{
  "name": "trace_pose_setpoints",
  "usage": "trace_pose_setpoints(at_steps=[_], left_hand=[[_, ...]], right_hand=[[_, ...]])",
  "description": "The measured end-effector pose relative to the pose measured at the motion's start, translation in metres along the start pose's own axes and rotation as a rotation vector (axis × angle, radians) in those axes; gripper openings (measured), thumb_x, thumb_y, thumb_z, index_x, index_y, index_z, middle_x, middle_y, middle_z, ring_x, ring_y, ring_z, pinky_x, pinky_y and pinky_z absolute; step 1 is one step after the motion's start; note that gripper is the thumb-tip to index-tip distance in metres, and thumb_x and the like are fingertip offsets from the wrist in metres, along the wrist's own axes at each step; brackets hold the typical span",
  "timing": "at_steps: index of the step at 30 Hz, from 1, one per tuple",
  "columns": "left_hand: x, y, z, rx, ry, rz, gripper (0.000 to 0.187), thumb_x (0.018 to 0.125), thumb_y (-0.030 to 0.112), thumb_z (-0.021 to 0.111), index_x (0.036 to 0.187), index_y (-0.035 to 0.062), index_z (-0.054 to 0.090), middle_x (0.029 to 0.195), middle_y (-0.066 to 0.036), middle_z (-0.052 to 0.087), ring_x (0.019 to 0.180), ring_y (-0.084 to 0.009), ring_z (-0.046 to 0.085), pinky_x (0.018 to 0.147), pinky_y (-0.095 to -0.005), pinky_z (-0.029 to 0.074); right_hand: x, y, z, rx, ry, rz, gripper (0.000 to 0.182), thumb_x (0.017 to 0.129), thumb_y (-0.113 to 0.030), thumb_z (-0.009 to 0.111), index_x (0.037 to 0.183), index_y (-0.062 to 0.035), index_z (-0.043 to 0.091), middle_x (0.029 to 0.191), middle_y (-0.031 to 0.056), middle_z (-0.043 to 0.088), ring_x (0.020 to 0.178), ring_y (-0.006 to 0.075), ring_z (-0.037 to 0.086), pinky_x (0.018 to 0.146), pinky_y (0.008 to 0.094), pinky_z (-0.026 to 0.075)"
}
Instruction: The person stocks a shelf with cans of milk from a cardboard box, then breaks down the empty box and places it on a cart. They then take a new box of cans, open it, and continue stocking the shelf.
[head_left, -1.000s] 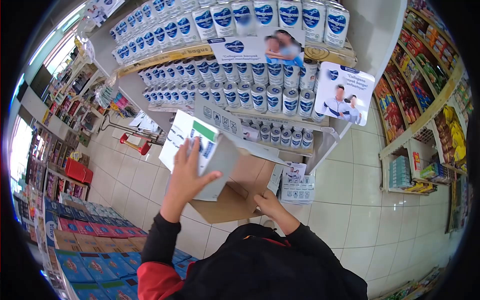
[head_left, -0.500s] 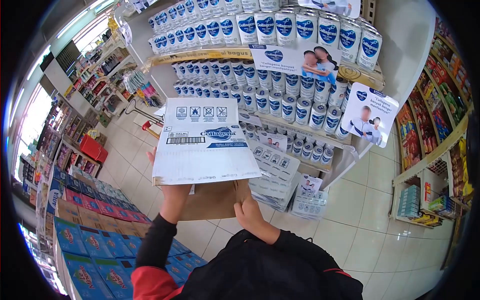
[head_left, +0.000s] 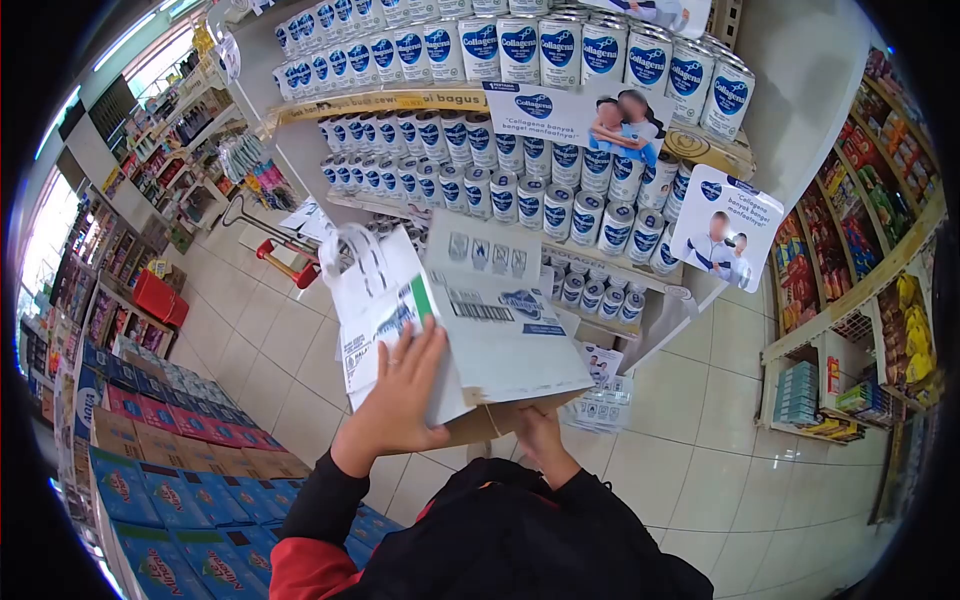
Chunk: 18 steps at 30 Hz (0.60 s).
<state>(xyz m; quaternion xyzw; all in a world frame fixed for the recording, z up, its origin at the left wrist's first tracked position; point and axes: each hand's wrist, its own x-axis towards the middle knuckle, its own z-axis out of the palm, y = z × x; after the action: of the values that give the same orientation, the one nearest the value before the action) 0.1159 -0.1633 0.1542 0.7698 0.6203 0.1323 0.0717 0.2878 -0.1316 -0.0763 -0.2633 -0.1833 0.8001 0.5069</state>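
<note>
A white cardboard box [head_left: 505, 345] with blue Collagena print and a brown inside is held in front of my body, tilted, with its flaps raised. My left hand [head_left: 400, 395] lies with spread fingers on the box's left side, near a green strip. On the right, my right hand [head_left: 545, 440] grips the lower edge of the box, its fingers partly hidden behind the cardboard. Beyond the box, rows of white and blue cans [head_left: 500, 195] stand on the shelves.
Printed cards [head_left: 728, 228] hang from the shelf edge. Flat cardboard [head_left: 600, 405] leans by the shelf foot. A red-handled trolley [head_left: 290, 262] stands at the left, and blue cartons [head_left: 205, 500] are stacked at the lower left. Snack shelves [head_left: 850, 370] are at the right.
The box has turned and shifted right, so its left side now shows. My left hand has come from behind onto that side. My right hand has moved right with the lower edge.
</note>
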Motion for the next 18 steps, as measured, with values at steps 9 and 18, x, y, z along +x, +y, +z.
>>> trace_pose_setpoints(at_steps=[9,18], left_hand=[[-0.027,-0.04,0.069,0.129,-0.519,-0.008,0.089,0.052,0.015,0.061,0.13,0.0055,0.021,0.136,-0.021,0.017,0.125,-0.0395,0.016,0.093,-0.0619,0.018],[-0.048,-0.065,0.082,0.056,-0.573,0.015,0.086,0.055,0.021,0.065,0.131,0.0155,0.025,0.138,-0.014,0.017,0.126,-0.0341,0.018,0.092,-0.0636,0.017]], right_hand=[[0.002,-0.113,-0.039,-0.102,-0.305,0.269,0.053,0.076,-0.006,0.055,0.123,-0.0055,0.03,0.112,0.0109,0.047,0.099,0.025,0.051,0.08,0.0431,0.044],[0.068,-0.085,-0.032,-1.21,0.105,0.141,0.041,0.07,-0.009,0.065,0.104,0.0026,0.047,0.091,0.0162,0.057,0.079,0.0191,0.057,0.065,0.0322,0.048]])
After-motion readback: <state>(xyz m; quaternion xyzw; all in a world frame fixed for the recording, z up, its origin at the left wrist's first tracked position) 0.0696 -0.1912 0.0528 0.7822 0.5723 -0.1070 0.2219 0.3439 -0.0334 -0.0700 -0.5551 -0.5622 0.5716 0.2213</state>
